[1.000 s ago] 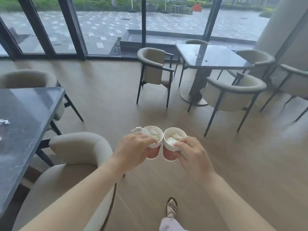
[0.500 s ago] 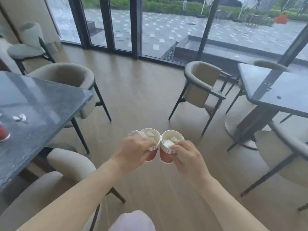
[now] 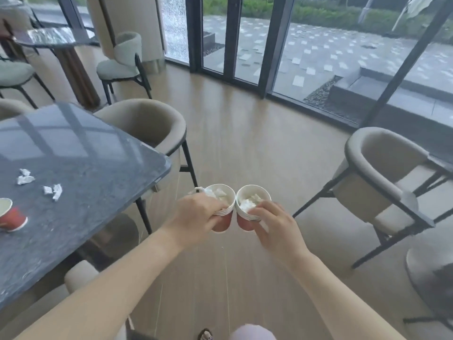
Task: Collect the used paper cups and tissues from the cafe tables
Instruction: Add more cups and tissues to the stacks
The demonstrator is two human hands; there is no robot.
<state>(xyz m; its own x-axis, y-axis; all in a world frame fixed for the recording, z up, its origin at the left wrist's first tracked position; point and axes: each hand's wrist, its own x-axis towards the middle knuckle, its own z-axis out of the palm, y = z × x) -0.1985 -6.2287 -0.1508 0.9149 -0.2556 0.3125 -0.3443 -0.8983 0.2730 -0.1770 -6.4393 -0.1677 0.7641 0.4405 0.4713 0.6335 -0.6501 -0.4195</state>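
Note:
My left hand (image 3: 196, 214) grips a stack of red paper cups (image 3: 221, 200) with crumpled tissue inside and one tissue pinched against the rim. My right hand (image 3: 274, 229) holds a second stack of red paper cups (image 3: 252, 202), also stuffed with tissue. Both stacks are side by side, touching, above the floor. On the dark stone table (image 3: 98, 173) at left stands a single red paper cup (image 3: 11, 217) near the image edge. Several crumpled tissues (image 3: 52, 191) lie on that table, with more tissues (image 3: 24, 177) farther left.
A beige armchair (image 3: 149, 126) stands at the table's far corner, another armchair (image 3: 382, 177) on the right. A chair back (image 3: 81, 276) sits by my left forearm. A further table (image 3: 54, 36) and chair (image 3: 125, 60) are at the back left. Glass doors (image 3: 245, 38) line the back.
The view has swung left, bringing the dark table with its cup and tissues closer and more into view. Both hands keep the cup stacks together as before.

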